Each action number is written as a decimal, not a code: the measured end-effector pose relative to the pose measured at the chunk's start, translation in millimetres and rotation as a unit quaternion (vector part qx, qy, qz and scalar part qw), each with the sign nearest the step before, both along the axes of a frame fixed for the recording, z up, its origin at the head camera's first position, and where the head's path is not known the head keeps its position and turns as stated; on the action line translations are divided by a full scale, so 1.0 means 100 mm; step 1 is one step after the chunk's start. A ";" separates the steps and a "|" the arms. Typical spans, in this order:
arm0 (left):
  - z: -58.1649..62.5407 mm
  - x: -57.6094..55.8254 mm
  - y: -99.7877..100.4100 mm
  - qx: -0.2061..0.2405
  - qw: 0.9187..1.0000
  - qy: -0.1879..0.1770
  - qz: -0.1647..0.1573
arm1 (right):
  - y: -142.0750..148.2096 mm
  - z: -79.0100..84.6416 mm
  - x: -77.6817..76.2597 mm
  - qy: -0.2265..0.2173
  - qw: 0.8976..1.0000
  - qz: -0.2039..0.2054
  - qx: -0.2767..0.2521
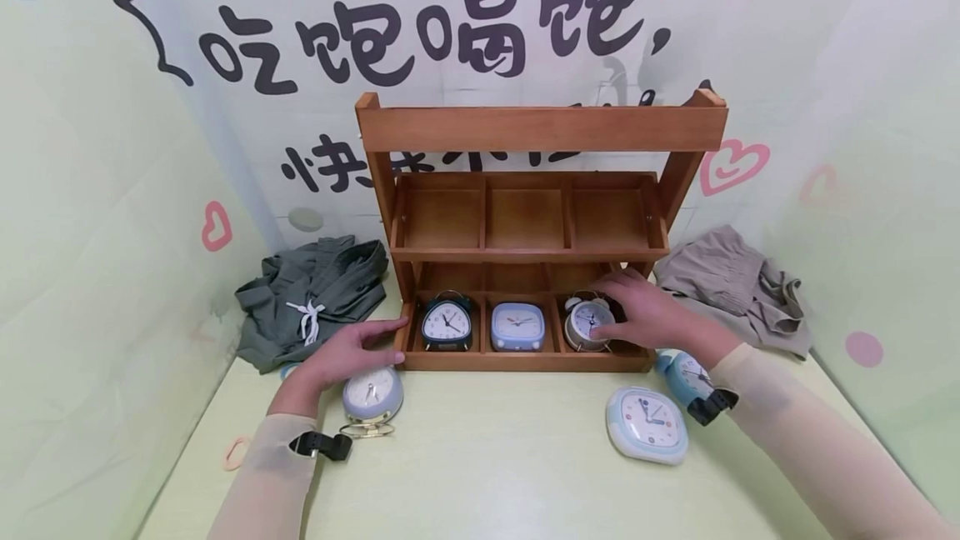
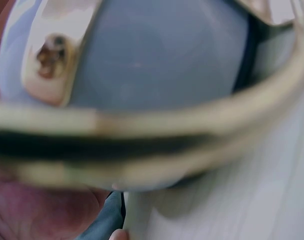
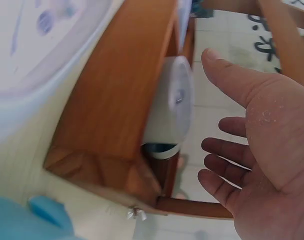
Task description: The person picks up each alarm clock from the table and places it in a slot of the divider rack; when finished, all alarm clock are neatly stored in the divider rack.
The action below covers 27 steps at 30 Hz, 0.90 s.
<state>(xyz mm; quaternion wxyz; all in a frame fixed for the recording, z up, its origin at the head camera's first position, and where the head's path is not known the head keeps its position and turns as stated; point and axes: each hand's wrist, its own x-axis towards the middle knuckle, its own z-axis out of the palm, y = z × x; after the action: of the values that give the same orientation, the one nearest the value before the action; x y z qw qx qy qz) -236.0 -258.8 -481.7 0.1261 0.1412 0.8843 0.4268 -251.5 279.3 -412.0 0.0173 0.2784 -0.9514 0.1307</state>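
Observation:
My right hand (image 1: 645, 311) is at the right bottom compartment of the wooden rack (image 1: 525, 363), around a white twin-bell alarm clock (image 1: 590, 322). The right wrist view shows its fingers (image 3: 227, 150) spread, with a gap to the clock. My left hand (image 1: 352, 352) touches the rack's lower left end with fairly straight fingers. A black alarm clock (image 1: 447, 322) and a blue square clock (image 1: 517, 327) stand in the other bottom compartments. Below my left hand lies a lavender alarm clock (image 1: 372, 395), whose gold handle blurs across the left wrist view, hiding most of that hand.
A white and pale-blue clock (image 1: 648, 426) lies on the table at front right. Beside it, a teal clock (image 1: 686, 377) is partly under the right wrist. Dark grey clothing (image 1: 311, 298) sits left of the rack, taupe clothing (image 1: 731, 290) right of it.

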 end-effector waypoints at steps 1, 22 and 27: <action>0.00 0.00 0.00 -0.001 1.000 0.001 0.000 | -0.01 0.02 0.01 0.001 1.000 -0.003 -0.006; -0.02 -0.02 0.00 -0.004 1.000 0.002 -0.002 | -0.01 0.11 0.53 0.029 0.997 0.002 -0.070; -0.03 -0.02 -0.01 -0.001 1.000 0.002 -0.004 | 0.06 0.08 0.68 0.050 0.996 0.023 -0.075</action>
<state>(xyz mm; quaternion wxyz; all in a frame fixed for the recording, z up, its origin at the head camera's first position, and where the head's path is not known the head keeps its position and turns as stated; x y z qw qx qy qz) -238.0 -259.6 -484.7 0.1260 0.1458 0.8846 0.4248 -183.7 285.5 -404.3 0.0823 0.3045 -0.9301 0.1883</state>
